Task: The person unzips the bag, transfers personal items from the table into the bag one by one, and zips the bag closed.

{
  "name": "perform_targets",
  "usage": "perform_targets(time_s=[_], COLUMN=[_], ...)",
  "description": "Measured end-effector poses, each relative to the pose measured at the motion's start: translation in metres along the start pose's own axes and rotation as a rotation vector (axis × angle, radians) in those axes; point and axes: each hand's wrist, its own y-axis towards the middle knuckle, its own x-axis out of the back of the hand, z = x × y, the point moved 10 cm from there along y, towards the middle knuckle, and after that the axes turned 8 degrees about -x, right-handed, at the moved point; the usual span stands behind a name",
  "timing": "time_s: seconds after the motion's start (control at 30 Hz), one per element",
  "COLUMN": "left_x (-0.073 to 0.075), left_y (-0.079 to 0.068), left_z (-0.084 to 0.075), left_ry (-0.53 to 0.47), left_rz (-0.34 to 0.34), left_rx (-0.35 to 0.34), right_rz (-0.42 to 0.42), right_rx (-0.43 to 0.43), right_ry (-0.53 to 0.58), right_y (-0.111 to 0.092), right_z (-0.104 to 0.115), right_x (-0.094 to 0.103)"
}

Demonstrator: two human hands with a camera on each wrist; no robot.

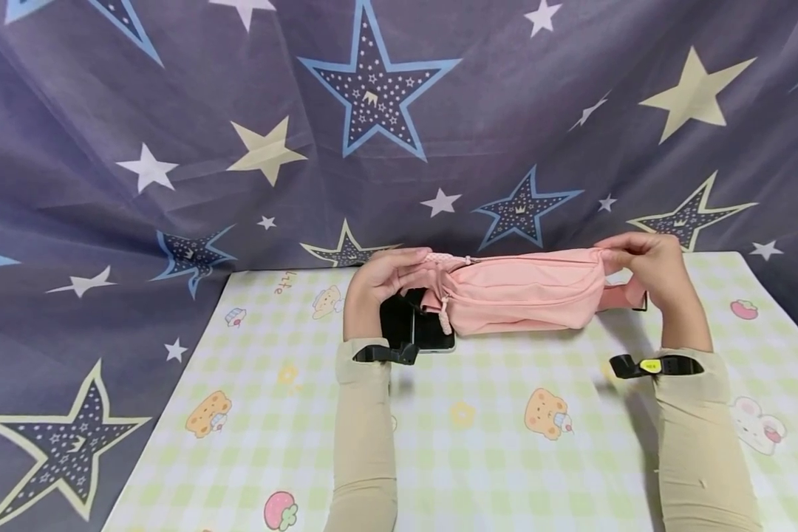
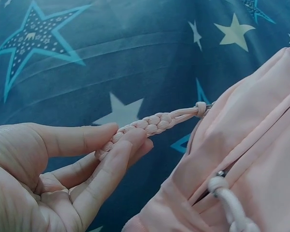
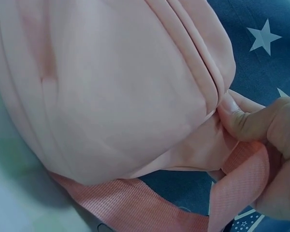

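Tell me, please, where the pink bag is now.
In the head view, the pink bag is right of centre, between the left hand, which pinches its braided zipper pull, and the right hand.

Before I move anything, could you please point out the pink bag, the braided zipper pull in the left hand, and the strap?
Pink bag [image 1: 525,292]: head view, on the middle of its front.
Braided zipper pull [image 2: 157,123]: left wrist view, on its braid.
Strap [image 3: 128,204]: right wrist view, on its ribbed webbing.
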Motion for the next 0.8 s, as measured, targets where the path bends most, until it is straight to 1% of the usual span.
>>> perform_targets(time_s=[0.17,0.3,0.5,0.57,0.7,0.8], left_x=[0.01,0.015,0.029,0.032,0.036,0.04], left_y=[0.0,-0.001,-0.004,-0.005,-0.005,-0.006], left_z=[0.001,0.001,-0.004,-0.004,0.0,0.004], left_ry=[0.001,-0.006,-0.046,-0.045,-0.056,-0.052], left_rz=[-0.02,-0.006,-0.022,-0.015,-0.001,-0.014], left_rx=[0.01,0.028,0.027,0.028,0.048,0.071], right_rz=[0.002,-0.001,0.003,-0.002,-0.001,0.003], right_rx=[0.0,0.001,-0.021,-0.026,-0.044,-0.049], right_ry=[0.012,0.001,-0.012,-0.018,-0.026,-0.025], right_y=[-0.001,0.001,0.003,0.003,0.002,0.003], right_z=[0.002,0.002,-0.002,-0.004,-0.008,-0.009], right_x=[0.0,0.0,0.002,0.003,0.006,0.006])
